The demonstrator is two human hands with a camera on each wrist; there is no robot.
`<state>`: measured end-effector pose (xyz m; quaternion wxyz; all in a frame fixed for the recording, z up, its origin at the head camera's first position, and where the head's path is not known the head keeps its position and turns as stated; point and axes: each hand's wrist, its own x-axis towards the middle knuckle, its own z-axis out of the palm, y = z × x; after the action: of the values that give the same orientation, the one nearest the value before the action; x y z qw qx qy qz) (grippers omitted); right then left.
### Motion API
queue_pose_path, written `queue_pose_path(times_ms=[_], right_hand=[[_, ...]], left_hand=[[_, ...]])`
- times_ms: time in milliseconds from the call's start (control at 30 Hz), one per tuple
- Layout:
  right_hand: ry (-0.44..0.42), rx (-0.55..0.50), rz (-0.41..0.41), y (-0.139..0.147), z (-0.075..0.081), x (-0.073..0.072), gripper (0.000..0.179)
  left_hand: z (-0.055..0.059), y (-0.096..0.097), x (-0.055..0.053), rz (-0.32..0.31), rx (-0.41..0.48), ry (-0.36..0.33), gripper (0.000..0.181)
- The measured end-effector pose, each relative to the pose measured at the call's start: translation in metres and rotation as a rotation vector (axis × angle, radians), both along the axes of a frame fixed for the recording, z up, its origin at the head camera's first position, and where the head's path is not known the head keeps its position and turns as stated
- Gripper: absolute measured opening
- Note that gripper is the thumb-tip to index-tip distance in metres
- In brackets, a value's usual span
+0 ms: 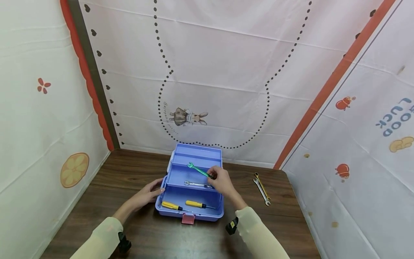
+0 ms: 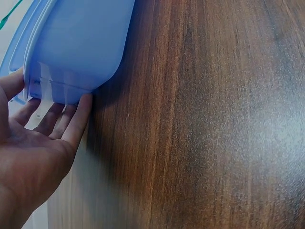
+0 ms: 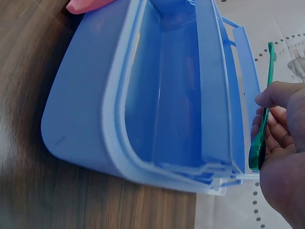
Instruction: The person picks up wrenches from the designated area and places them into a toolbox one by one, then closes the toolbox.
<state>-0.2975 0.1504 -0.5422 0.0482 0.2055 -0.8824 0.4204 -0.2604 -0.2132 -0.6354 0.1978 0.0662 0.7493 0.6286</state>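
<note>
A blue toolbox [image 1: 210, 217] stands with its lid back and its tiers raised. My left hand [image 1: 147, 196] grips its left side, thumb at the rim and fingers spread along the outer wall, as the left wrist view shows. Over the raised trays, my right hand [image 1: 222, 181] pinches a green wrench [image 1: 198, 170] between thumb and fingers, its open end pointing left. A silver wrench [image 1: 195, 184] lies in the tray just below that hand. Two yellow-handled screwdrivers, a left screwdriver [image 1: 171, 205] and a right screwdriver [image 1: 195, 204], rest in the bottom compartment.
On the wooden table [image 1: 136, 169], right of the box, a yellow wrench [image 1: 262, 186] and another silver wrench [image 1: 261, 192] lie side by side. A pink latch [image 1: 188, 218] hangs from the box front. Printed cloth walls [image 1: 220, 108] border the table's back and sides.
</note>
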Motion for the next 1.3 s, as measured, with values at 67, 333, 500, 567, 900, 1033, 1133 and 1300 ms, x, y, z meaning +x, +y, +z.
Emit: queue_pose_path(times_ms=[67, 333, 500, 567, 900, 1033, 1133, 1300], right_hand=[[0.011, 0.015, 0.009, -0.004, 0.0, 0.001, 0.016], [0.025, 0.082, 0.046, -0.014, -0.007, 0.005, 0.015], [-0.004, 0.11, 0.051, -0.018, -0.011, 0.008, 0.016], [-0.004, 0.118, 0.049, -0.019, -0.013, 0.009, 0.017], [-0.051, 0.133, 0.058, -0.021, -0.019, 0.017, 0.016], [-0.064, 0.126, 0.048, -0.021, -0.02, 0.017, 0.016], [-0.069, 0.103, 0.051, -0.02, -0.019, 0.019, 0.016], [-0.041, 0.089, 0.072, -0.015, -0.013, 0.021, 0.016]], left_hand=[[0.0, 0.0, 0.001, -0.002, -0.001, -0.002, 0.072], [0.002, 0.0, 0.007, -0.004, -0.006, 0.0, 0.072], [0.001, 0.001, 0.009, -0.001, -0.013, -0.003, 0.072], [0.0, 0.002, 0.011, 0.011, -0.01, -0.013, 0.072], [-0.004, 0.004, 0.017, 0.014, -0.007, -0.007, 0.069], [-0.002, 0.004, 0.02, 0.022, 0.009, -0.007, 0.07], [-0.001, 0.004, 0.021, 0.019, 0.011, -0.01, 0.07], [-0.003, 0.003, 0.019, 0.013, -0.004, -0.011, 0.07]])
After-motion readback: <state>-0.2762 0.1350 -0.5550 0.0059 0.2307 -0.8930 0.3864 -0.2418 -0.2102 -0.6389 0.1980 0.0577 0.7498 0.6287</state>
